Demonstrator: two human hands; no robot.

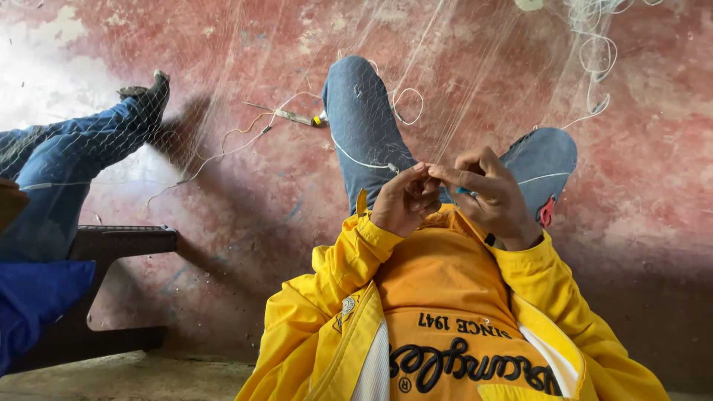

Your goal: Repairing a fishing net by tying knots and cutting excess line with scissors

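I see two hands meeting | left hand pinches one fine net strand | right hand grips one small blue-tipped tool | net drapes just beyond both, over two denim knees.

Fine net and blue needle, centre of frame

The net, thin pale mesh, drapes from the upper right down over the knees to centre frame, gathered taut there. A white cord runs along its edge. The small blue needle lies pinched just right of centre, mostly hidden.
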